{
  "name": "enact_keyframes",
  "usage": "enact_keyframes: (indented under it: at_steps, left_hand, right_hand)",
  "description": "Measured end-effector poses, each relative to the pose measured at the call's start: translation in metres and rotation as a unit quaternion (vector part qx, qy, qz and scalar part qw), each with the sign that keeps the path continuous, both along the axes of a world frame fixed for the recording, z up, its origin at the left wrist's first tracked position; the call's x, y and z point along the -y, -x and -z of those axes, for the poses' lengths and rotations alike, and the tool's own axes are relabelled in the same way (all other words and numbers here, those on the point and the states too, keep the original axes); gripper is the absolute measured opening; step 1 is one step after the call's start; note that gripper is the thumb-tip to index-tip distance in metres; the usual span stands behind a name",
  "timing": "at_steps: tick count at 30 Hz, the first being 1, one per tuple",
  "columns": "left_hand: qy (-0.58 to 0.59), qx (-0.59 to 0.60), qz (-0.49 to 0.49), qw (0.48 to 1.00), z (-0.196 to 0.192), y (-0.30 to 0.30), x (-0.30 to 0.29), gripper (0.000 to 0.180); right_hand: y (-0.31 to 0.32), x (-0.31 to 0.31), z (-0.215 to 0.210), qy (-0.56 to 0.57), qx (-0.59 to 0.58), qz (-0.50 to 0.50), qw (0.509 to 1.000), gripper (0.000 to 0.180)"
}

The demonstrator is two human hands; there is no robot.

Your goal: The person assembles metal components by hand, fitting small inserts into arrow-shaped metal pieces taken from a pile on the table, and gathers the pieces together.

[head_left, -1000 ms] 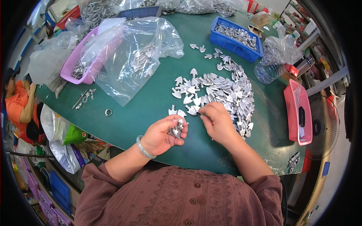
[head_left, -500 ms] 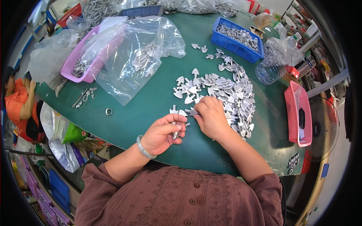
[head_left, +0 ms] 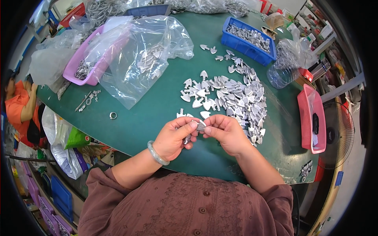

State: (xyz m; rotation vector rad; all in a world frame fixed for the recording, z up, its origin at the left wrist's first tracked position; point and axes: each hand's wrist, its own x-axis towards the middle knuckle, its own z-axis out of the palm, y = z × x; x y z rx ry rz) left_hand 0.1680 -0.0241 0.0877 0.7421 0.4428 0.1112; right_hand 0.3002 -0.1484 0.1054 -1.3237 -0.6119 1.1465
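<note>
My left hand (head_left: 176, 135) and my right hand (head_left: 223, 134) meet near the table's front edge. Between their fingertips is a small silver spade-shaped metal part (head_left: 201, 126), pinched from both sides. Another small metal piece (head_left: 187, 139) shows under the curled fingers of my left hand, mostly hidden. Just beyond my hands spreads a pile of similar spade-shaped metal parts (head_left: 246, 98) with short stems. A few loose ones lie at the pile's left side, close to my fingers.
Farther off stands a blue bin (head_left: 246, 46) of small metal pieces. At left, a clear plastic bag (head_left: 130, 84) with metal parts lies against a pink bin (head_left: 73, 70). A pink basket (head_left: 311, 118) sits at the right edge. A metal ring (head_left: 113, 115) lies at left. A person in orange (head_left: 19, 106) is beyond the table.
My right hand has come back from the pile's near edge toward me, bringing a spade-shaped part to my left hand. Both hands now touch at the fingertips.
</note>
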Motion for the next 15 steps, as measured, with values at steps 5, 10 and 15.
enact_keyframes:
  at_steps: [5,10,15]
  left_hand:
    - [0.017,-0.036,0.006,0.999,-0.0010,-0.0013,0.0000,0.015]
    - [0.025,-0.022,0.011,0.999,0.0013,-0.0014,0.0009,0.015]
    - [0.033,0.010,0.017,0.999,0.0014,-0.0009,0.0042,0.017]
  right_hand:
    - [-0.0056,0.0079,0.0045,-0.004,-0.087,-0.020,0.996,0.016]
    - [-0.0040,0.0086,0.0037,-0.008,-0.082,-0.013,0.997,0.015]
    - [0.0015,0.0109,0.0087,-0.014,0.031,-0.012,0.999,0.014]
